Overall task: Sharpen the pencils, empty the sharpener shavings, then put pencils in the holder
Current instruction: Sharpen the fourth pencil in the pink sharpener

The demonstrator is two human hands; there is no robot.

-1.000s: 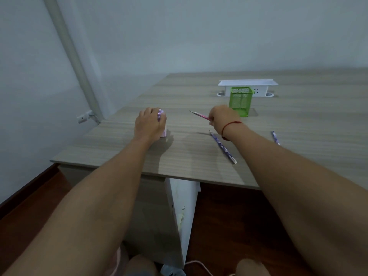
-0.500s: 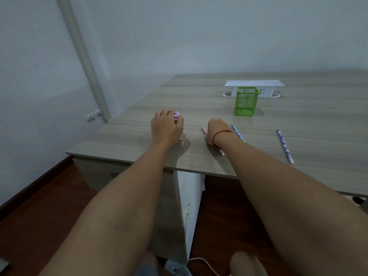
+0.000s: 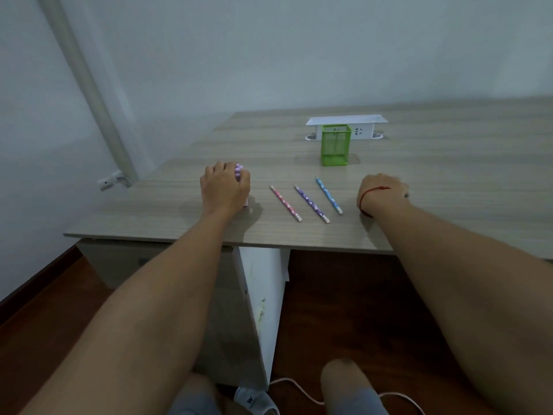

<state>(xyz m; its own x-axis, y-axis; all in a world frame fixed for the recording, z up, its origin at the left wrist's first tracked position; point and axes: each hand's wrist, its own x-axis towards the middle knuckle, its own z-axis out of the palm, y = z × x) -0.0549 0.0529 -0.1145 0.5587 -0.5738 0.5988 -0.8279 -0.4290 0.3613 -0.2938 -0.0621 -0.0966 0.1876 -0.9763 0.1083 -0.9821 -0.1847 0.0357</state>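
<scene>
My left hand (image 3: pixel 225 188) grips a small pink and purple sharpener (image 3: pixel 238 170) that stands on the wooden table (image 3: pixel 454 181). To its right, three pencils lie side by side on the table: a pink one (image 3: pixel 285 203), a purple one (image 3: pixel 311 204) and a blue one (image 3: pixel 328 195). Their tips point away from me. My right hand (image 3: pixel 383 190), with a red string at the wrist, rests on the table just right of the blue pencil. Its fingers curl downward and what lies under them is hidden. A green mesh holder (image 3: pixel 335 145) stands upright behind the pencils.
A white socket box (image 3: pixel 347 127) sits behind the holder. The table's front edge runs close under my forearms and its left corner is near my left hand. A pipe (image 3: pixel 86 85) runs up the wall at left. A cable (image 3: pixel 299 387) lies on the floor.
My right hand let go of the pink pencil, which now lies on the table, and moved right past the blue pencil. My left hand stayed on the sharpener. The view shifted.
</scene>
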